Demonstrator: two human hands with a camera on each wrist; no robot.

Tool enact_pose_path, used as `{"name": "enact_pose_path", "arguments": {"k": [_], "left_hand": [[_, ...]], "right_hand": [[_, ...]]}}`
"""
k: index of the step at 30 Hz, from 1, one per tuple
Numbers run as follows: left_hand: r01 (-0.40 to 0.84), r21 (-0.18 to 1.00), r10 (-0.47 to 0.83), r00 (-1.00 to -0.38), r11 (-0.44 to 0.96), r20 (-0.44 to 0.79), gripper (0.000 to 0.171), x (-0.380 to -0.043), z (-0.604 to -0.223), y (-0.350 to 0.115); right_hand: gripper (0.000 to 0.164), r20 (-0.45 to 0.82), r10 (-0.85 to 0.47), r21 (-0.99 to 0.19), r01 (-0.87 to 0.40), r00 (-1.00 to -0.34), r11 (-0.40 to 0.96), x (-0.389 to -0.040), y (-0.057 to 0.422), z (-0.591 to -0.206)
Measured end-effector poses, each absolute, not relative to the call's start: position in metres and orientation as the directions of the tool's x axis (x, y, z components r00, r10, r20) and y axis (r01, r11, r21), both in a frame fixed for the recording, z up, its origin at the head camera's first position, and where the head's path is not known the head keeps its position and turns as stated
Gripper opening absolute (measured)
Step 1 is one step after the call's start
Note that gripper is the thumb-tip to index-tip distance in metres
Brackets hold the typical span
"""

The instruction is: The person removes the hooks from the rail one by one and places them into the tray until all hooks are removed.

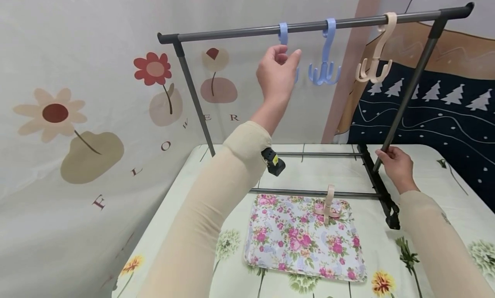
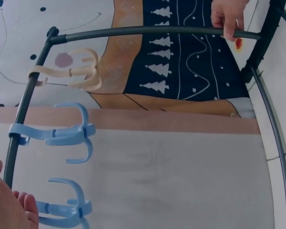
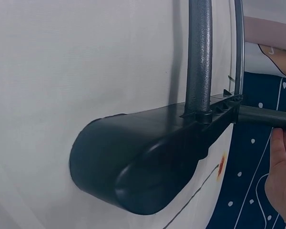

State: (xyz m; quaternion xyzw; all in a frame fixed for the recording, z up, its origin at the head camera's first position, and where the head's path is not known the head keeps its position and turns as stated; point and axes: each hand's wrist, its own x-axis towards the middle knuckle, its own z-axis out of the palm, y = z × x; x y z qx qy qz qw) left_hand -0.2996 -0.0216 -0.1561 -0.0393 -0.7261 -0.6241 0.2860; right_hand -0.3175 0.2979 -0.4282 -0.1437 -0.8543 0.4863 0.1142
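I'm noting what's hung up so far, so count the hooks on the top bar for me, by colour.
Blue hooks: 2
Beige hook: 1
Total: 3
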Motion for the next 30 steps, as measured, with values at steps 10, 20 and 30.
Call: {"name": "enact_pose_path", "arguments": {"k": [10, 20, 30], "left_hand": [[0.353, 0.9, -0.401, -0.809, 0.254, 0.43, 0.03, -0.316, -0.159, -0.025], [0.28, 0.886, -0.427, -0.795, 0.371, 0.43, 0.034, -0.328, -0.157, -0.027], [0.246, 0.863, -0.421, -0.793, 0.442, 0.441, 0.028, -0.337, -0.156, -0.028]], "right_hand": [[0.056, 0.059, 0.384, -0.882, 0.132, -0.921, 0.452, -0.319, 0.298, -0.431], [0.06, 0.061, 0.336, -0.86, 0.121, -0.94, 0.496, -0.315, 0.302, -0.43], [0.059, 0.059, 0.34, -0.86, 0.125, -0.939, 0.495, -0.314, 0.305, -0.43]]}}
